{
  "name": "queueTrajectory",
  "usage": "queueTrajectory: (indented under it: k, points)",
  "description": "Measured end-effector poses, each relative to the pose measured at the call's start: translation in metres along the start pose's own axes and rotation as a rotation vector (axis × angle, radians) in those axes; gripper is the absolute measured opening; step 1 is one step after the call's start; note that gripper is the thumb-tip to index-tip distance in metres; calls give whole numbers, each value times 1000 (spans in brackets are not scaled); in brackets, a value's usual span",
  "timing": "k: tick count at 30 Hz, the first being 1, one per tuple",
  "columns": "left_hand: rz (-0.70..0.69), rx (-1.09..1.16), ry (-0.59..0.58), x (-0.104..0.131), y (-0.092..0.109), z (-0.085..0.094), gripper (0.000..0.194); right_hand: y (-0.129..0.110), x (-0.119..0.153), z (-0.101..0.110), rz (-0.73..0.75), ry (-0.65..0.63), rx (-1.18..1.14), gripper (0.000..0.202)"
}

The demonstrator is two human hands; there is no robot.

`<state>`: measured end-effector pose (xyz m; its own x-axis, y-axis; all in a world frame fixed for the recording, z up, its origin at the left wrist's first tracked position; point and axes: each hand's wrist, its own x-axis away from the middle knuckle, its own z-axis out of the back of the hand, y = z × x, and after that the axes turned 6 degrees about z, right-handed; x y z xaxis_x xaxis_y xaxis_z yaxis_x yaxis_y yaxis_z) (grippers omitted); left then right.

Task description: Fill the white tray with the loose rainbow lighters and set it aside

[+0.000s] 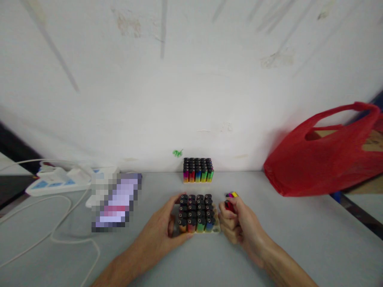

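A pale tray (216,225) in front of me holds several rows of upright lighters (196,213) with black tops and rainbow-coloured bodies. Its rightmost column of slots has no lighters in it. My left hand (163,225) grips the tray's left side, thumb at the near corner and fingertips at the far one. Just off the tray's right edge, my right hand (235,221) is closed around a lighter (229,205); red and black parts of it show, the rest is hidden by the fingers. A yellow and purple piece (232,195) shows just beyond that hand; whether it is held, I cannot tell.
A second block of lighters (198,170) stands near the wall. A pixelated phone-like screen (118,203) leans on the left, by a white power strip (60,181) and loose cables (70,207). A red bag (317,159) stands at the right.
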<state>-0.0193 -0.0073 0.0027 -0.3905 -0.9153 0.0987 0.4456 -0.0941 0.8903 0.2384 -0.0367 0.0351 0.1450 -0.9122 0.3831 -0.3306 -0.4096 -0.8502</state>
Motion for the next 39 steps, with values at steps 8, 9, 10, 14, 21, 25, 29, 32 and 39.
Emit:
queueTrajectory:
  k: [8, 9, 10, 14, 21, 25, 29, 32, 39]
  points:
    - [1, 44, 4, 1, -1, 0, 90, 6, -5, 3, 16, -95, -103, 68]
    - [7, 33, 5, 1, -1, 0, 91, 6, -7, 3, 20, -91, -121, 71]
    - [10, 25, 5, 1, -1, 0, 91, 6, -8, 3, 36, -84, -138, 73]
    - [-3, 30, 7, 1, -1, 1, 88, 3, -12, -2, 178, -45, -155, 74]
    - [19, -27, 19, 3, 4, 0, 89, 3, -5, -3, 106, -1, -96, 73]
    - [32, 13, 11, 3, 4, 0, 92, 10, -5, -4, 61, 18, -57, 72]
    - [69, 29, 0, 3, 2, -1, 95, 15, -6, -10, 81, 62, -23, 67]
    - [85, 20, 5, 3, 0, -1, 95, 16, -7, -12, 102, 100, -7, 64]
    - [102, -20, -19, 1, 0, -1, 97, 23, -19, -3, 90, 108, -62, 71]
